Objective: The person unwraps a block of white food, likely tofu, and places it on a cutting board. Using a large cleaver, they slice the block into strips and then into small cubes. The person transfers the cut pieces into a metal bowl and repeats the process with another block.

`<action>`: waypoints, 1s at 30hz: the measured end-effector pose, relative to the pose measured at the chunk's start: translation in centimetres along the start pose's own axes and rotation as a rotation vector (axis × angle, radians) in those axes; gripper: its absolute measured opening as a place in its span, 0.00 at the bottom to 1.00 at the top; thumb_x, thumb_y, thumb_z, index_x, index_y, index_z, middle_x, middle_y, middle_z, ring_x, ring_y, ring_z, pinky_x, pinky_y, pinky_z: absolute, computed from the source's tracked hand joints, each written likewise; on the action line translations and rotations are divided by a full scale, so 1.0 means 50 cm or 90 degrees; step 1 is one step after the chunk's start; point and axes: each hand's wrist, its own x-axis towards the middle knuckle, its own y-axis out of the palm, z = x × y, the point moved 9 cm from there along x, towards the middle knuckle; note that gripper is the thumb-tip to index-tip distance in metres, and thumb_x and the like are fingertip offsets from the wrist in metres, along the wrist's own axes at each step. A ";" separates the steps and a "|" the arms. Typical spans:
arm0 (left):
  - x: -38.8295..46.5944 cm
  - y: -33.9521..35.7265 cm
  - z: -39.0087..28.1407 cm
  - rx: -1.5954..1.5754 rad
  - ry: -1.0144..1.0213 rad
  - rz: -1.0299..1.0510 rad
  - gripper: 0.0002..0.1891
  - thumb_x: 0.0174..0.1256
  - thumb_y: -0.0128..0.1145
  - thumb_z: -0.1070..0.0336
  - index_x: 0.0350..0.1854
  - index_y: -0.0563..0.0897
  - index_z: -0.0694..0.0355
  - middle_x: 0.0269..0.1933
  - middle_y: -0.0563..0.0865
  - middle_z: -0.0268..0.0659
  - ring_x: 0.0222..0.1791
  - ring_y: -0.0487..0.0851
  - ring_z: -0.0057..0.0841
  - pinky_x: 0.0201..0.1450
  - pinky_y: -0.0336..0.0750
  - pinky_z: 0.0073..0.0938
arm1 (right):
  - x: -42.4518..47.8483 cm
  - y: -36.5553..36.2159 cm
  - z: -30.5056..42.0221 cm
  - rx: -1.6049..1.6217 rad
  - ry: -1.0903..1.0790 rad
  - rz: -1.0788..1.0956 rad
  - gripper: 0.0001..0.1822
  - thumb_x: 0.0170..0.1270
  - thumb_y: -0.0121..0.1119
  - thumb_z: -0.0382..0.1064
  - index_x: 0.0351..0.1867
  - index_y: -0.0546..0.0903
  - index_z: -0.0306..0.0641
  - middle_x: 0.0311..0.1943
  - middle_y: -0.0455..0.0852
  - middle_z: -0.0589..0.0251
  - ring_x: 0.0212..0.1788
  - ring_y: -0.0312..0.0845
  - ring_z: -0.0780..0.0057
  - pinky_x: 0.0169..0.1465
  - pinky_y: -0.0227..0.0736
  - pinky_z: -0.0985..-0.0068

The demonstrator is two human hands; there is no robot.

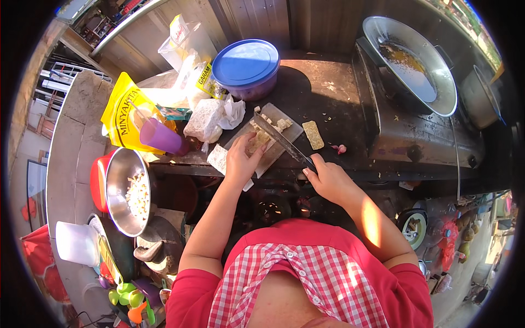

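Observation:
My right hand [334,180] grips the dark handle of a kitchen knife [285,143]. The blade slants up and left across a translucent cutting board [268,162]. With its fingers curved, my left hand [244,158] steadies a pale piece, apparently tempeh [258,141], against the board, just left of the blade. Small cut cubes [283,124] lie around the far half of the knife. Right of the board is a flat tempeh slice [313,135], and beside it a shallot [340,149]. A white speckled block [218,158] sits by my left wrist, partly hidden.
A blue-lidded tub [246,63] stands behind the board. On the right, a wok [410,65] with oil rests on a gas stove [422,139]. To the left are a purple cup [160,137], a yellow pouch [127,110] and a steel bowl [117,205] with diced pieces.

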 end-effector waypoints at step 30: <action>-0.020 -0.016 0.010 0.060 0.024 0.029 0.15 0.55 0.64 0.65 0.45 0.83 0.62 0.48 0.85 0.43 0.49 0.83 0.41 0.51 0.76 0.35 | -0.010 -0.002 0.069 -0.055 -0.012 0.013 0.16 0.70 0.48 0.46 0.43 0.65 0.32 0.24 0.81 0.37 0.32 0.79 0.37 0.36 0.72 0.48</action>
